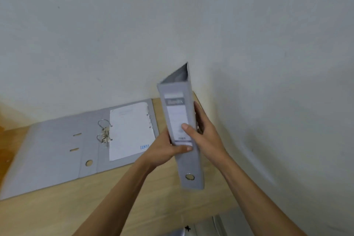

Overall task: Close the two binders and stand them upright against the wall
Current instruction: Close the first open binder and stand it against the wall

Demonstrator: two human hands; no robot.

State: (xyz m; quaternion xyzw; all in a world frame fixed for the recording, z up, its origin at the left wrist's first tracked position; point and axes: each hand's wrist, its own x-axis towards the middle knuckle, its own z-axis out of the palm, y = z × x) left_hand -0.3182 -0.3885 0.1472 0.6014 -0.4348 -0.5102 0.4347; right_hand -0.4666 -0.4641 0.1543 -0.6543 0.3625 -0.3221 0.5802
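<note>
A closed grey binder (189, 166) is held in the air, spine toward me, tilted with its top leaning toward the wall. My left hand (162, 151) grips its left side, thumb across the spine label. My right hand (205, 130) holds its right side, thumb on the label. A second grey binder (53, 151) lies open flat on the wooden table (115, 197) to the left, its metal rings (104, 133) showing and a white sheet (130, 130) on its right half.
A white wall (172, 25) runs behind the table and meets a side wall at the right corner. The table's right edge lies just beyond the held binder. A grey object shows below the table's front edge at the bottom right.
</note>
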